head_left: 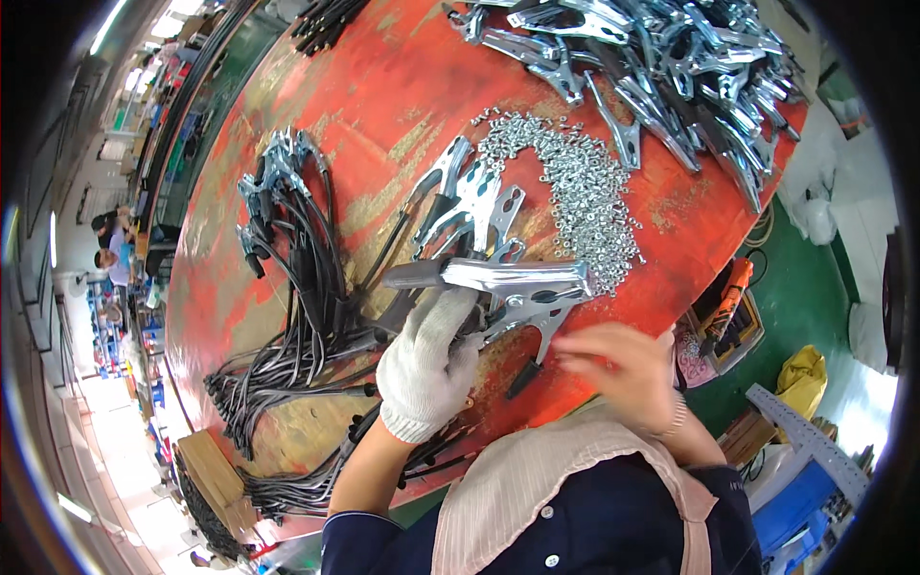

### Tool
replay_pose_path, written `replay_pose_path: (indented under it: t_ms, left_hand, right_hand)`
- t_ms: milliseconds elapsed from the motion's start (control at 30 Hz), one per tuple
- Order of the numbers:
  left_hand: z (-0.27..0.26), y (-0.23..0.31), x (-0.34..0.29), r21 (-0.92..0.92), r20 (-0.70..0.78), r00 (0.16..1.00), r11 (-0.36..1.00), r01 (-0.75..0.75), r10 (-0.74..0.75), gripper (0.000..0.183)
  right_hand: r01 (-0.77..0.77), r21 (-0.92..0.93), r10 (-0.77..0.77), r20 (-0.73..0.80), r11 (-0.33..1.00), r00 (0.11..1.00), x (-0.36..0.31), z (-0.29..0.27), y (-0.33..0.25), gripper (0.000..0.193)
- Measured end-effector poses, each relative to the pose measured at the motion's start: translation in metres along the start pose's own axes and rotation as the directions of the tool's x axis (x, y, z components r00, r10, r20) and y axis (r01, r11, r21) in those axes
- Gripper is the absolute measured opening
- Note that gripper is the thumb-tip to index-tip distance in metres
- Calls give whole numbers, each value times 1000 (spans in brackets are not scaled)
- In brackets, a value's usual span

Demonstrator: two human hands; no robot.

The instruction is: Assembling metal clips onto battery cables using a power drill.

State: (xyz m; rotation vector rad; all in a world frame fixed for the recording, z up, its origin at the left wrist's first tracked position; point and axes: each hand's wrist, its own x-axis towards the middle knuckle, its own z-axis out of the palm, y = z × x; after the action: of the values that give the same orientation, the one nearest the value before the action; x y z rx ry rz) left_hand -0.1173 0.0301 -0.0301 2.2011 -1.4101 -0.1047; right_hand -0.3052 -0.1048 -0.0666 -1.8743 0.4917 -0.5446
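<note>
Left hand point(429, 359) in a white knit glove, raised ahead of the torso, fingers bent in a grip, ribbed cuff at the wrist. Left forearm point(369, 471) bare, angled up and slightly right, dark sleeve pushed near the elbow. Right hand point(628, 372) looks bare-skinned and blurred, fingers pointing left toward the other; can't tell from here if fingertips meet. Right forearm point(697, 444) angles up-left, elbow bent.

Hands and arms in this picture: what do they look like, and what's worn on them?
The left hand wears a white knitted glove with a ribbed cuff. The right hand is blurred but looks ungloved, with a thin pale band at the wrist. Both forearms are bare below dark navy sleeves.
</note>
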Motion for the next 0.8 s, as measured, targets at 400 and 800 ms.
replay_pose_path:
  t_ms: [400,800]
  left_hand:
    - [13,-2,-11,57,-77,982,984,-168,172,49]
    - [17,-23,-14,50,-86,983,986,-159,163,49]
  right_hand:
    - [-198,724,178,105,661,978,26,49,6,22]
    - [-234,-534,325,83,813,942,-176,-131,131,41]
